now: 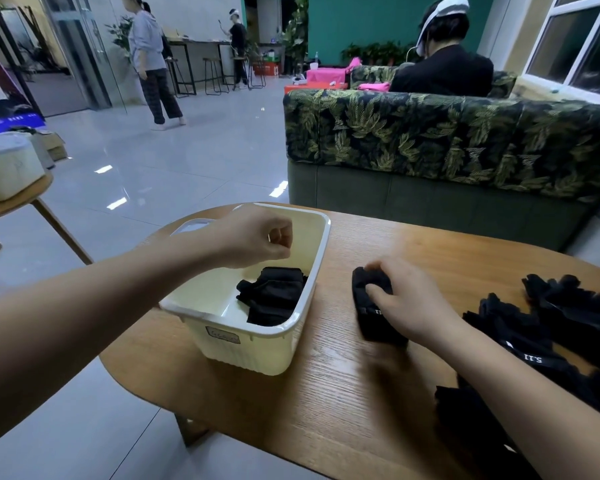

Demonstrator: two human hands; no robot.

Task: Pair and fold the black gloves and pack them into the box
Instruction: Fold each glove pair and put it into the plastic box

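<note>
A cream plastic box (264, 348) stands on the left part of the wooden table. A folded pair of black gloves (272, 296) lies inside it, against its right wall. My left hand (257, 239) hovers above the box with fingers curled and nothing in them. To the right of the box, my right hand (406, 299) presses on another folded black glove bundle (373, 306) lying on the table. Several loose black gloves (548, 323) are heaped at the table's right side.
The wooden table (343, 393) has a rounded left end, with tiled floor beyond. A leaf-patterned sofa (447, 147) stands behind it, a person seated past it. Another table with a white container (4, 168) is at far left. Two people stand in the background.
</note>
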